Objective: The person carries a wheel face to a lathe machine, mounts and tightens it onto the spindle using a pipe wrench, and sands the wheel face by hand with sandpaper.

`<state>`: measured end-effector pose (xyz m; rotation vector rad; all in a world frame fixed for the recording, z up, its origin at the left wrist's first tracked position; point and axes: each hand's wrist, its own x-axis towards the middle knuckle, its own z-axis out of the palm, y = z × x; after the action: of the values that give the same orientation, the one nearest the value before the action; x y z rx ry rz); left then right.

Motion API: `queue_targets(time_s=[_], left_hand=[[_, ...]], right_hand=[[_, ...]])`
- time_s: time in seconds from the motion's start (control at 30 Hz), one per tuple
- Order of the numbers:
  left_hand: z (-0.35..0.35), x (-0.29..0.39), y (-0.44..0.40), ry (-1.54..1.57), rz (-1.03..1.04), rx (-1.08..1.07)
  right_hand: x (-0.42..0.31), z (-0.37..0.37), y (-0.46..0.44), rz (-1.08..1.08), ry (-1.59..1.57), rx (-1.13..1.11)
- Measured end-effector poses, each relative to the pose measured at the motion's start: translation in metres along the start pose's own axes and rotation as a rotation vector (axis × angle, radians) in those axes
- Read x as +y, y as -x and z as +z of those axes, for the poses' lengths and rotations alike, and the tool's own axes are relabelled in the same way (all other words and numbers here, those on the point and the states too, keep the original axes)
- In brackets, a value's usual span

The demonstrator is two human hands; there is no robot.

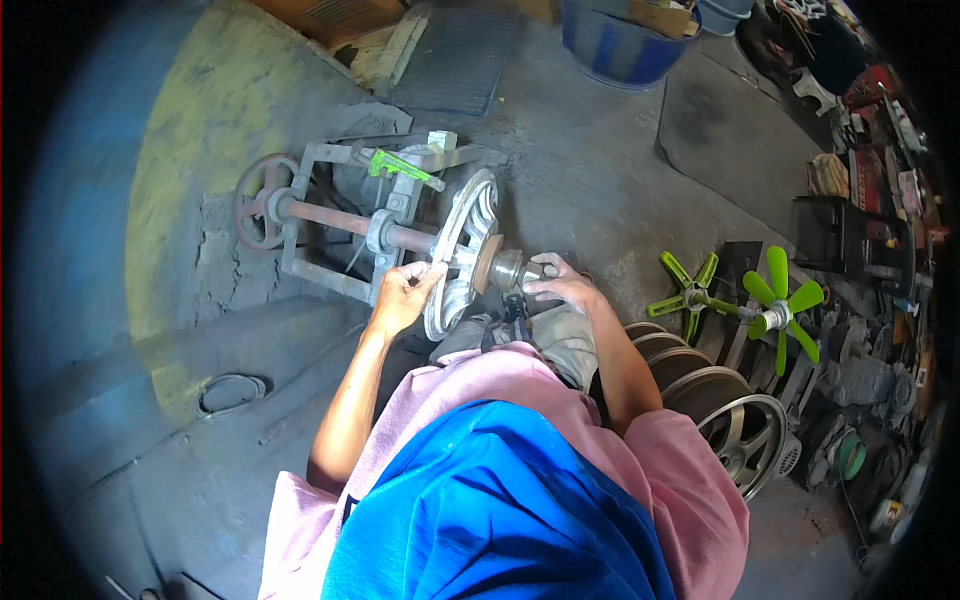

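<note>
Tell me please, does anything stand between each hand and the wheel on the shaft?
Nothing visible stands between the left hand and the wheel: it touches the wheel's edge. Between the right hand and the wheel are the metal fitting, which this hand touches, and the brown disc.

no txt, labels, brands, nos. or signs legible

Blue tub (608,52), wheel rims (704,396) in a row — green-bladed rotor (779,317) near, dark coil (262,386)
</note>
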<state>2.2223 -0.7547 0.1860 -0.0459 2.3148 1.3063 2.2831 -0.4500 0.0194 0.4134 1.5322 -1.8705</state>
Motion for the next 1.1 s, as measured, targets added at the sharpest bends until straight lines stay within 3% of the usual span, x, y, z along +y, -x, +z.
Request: queue_targets(time_s=[0.07, 0.2, 0.27, 0.43, 0.53, 0.6, 0.67, 0.8, 0.87, 0.93, 0.97, 1.0, 1.07, 1.1], left_hand=[[0.002, 0.003, 0.001, 0.018, 0.0, 0.016], [-0.001, 0.005, 0.002, -0.019, -0.069, 0.014], [0.0, 0.009, 0.002, -0.035, -0.086, 0.017], [-0.001, 0.016, 0.003, -0.001, -0.112, 0.004], [-0.004, 0.013, 0.001, -0.03, -0.153, -0.014], [-0.004, 0.006, -0.001, -0.042, -0.154, -0.013], [-0.005, 0.003, -0.001, -0.05, -0.148, -0.004], [-0.005, -0.004, -0.004, -0.04, -0.114, -0.009], [-0.008, 0.001, -0.003, -0.03, -0.13, -0.025], [-0.005, 0.003, -0.006, -0.013, -0.142, -0.051], [-0.006, -0.002, -0.008, -0.002, -0.114, -0.068], [-0.009, -0.004, -0.009, 0.009, -0.087, -0.08], [-0.011, -0.003, -0.009, -0.009, -0.076, -0.08], [-0.012, -0.003, -0.009, -0.045, -0.09, -0.084]], right_hand=[[0.01, -0.004, -0.006, -0.001, -0.022, -0.014], [0.034, -0.013, -0.027, 0.201, -0.337, -0.169], [0.039, -0.018, -0.038, 0.429, -0.472, -0.403], [0.035, -0.027, -0.049, 0.533, -0.367, -0.454], [0.007, -0.017, -0.037, 0.206, 0.127, -0.048], [0.011, -0.014, -0.034, 0.186, -0.004, 0.015], [0.022, -0.004, -0.018, -0.31, 0.322, 0.088], [0.017, 0.005, -0.005, -0.253, 0.411, 0.158], [0.024, 0.004, -0.008, -0.335, 0.357, 0.159], [0.012, -0.012, -0.016, 0.292, -0.317, -0.201], [0.036, -0.019, -0.042, 0.443, -0.356, -0.335], [0.05, -0.024, -0.055, 0.436, -0.358, -0.335], [0.064, -0.029, -0.068, 0.489, -0.607, -0.545], [0.056, -0.027, -0.059, 0.449, -0.579, -0.502]])
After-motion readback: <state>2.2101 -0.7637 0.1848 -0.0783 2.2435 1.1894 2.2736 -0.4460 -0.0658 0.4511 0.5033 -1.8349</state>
